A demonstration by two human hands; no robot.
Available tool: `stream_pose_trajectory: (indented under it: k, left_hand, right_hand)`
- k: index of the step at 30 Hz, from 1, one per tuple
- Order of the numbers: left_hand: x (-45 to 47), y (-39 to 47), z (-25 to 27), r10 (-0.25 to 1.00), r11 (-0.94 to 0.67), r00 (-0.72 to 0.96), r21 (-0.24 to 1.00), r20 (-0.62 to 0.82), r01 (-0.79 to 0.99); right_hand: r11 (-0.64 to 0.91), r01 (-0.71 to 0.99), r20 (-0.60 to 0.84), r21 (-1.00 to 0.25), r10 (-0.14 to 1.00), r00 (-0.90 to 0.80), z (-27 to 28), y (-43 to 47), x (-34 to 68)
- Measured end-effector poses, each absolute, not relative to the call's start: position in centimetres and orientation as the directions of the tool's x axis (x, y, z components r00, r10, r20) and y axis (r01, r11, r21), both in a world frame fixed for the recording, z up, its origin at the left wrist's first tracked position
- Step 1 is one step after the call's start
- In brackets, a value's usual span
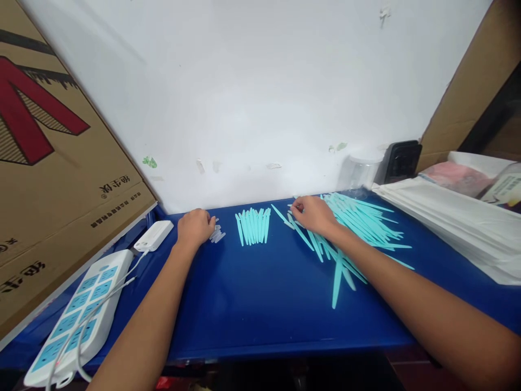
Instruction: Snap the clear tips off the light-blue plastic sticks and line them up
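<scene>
My left hand (196, 226) rests at the back left of the blue table, its fingers curled beside a small pile of clear plastic pieces (217, 234) like little caps. Whatever its fingertips hold is hidden. Right of that pile, slim turquoise tapered sticks (253, 227), resembling eyebrow razors, lie side by side in a row. My right hand (312, 213) is over the left edge of a larger, loose heap of the same sticks (360, 220). Its thumb and fingers are pinched together, and I cannot make out what is between them. Some sticks lie under the wrist and forearm.
On the left are a white power strip (77, 317), a white adapter (153, 235) with cables, and a large cardboard box (61, 179). A clear jar (362, 171) and a black object (402, 160) stand at the back right, near a stack of white sheets (456, 231).
</scene>
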State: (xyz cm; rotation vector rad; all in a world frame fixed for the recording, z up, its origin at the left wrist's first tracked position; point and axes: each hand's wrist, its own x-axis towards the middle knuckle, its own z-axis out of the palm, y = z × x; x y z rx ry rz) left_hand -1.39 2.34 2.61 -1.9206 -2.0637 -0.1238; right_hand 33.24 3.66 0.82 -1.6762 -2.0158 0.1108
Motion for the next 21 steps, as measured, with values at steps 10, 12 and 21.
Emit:
stream_pose_trajectory:
  k: [10, 12, 21]
  left_hand:
    - [0.0, 2.0, 2.2, 0.899, -0.064, 0.116, -0.137, 0.422, 0.989]
    - [0.3, 2.0, 2.0, 0.887, -0.091, 0.141, -0.131, 0.44, 0.987]
    - [0.7, 2.0, 1.7, 0.856, -0.159, 0.17, -0.065, 0.489, 0.985]
  right_hand:
    - [0.21, 0.97, 0.127, -0.124, 0.973, -0.194, 1.1, 2.0, 31.9]
    - [0.21, 0.973, 0.102, -0.101, 0.975, -0.199, 1.1, 1.9, 31.7]
    - [0.217, 0.973, 0.003, -0.083, 0.976, -0.217, 1.6, 1.6, 31.9]
